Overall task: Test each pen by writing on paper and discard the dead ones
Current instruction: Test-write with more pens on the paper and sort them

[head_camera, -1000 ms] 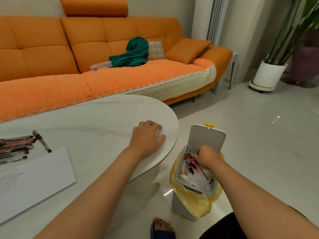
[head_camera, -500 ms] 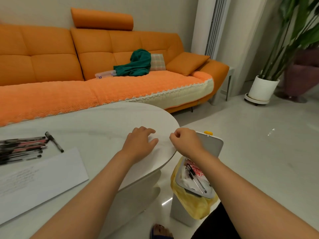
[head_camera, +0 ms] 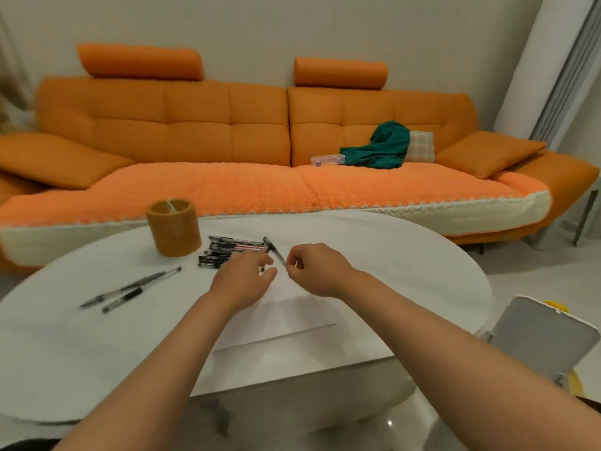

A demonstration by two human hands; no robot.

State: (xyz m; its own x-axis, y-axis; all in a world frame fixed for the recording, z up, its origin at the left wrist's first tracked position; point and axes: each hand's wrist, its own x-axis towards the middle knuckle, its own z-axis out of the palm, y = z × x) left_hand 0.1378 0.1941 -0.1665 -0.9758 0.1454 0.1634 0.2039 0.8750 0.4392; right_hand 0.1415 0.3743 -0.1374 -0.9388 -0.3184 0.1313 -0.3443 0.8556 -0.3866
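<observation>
**Dead pen binned, next one in hand**

Change: 1 s ago the R hand (head_camera: pixel 313 270) was down in the bin (head_camera: pixel 536 343) and the L hand (head_camera: pixel 245 278) lay flat on the table (head_camera: pixel 406 255) edge. Now both are back over the paper (head_camera: pixel 292 317). R hand has fingers curled, pinching the near end of a dark pen (head_camera: pixel 274 250), which slants away toward 11 o'clock, far end by the pen pile (head_camera: pixel 227 250). L hand is just beside it at 9 o'clock, fingers loosely extended. There's a small dark speck btw thumb & forefinger; can't tell if it's gripped. Prob. means one discard is done and the next test is starting.

Materials: pens are slim w/ dark plastic barrels, some pinkish. The pile lies at 12 o'clock of the paper, w/ a few loose pens (head_camera: pixel 130 289) apart at 9 o'clock. Paper is a thin white sheet, flat on the smooth white oval table. Holder (head_camera: pixel 172 227) is a squat orange cylinder w/ divided top, at 11 o'clock. Bin is at 4 o'clock, off the table edge, grey rounded lid up.
</observation>
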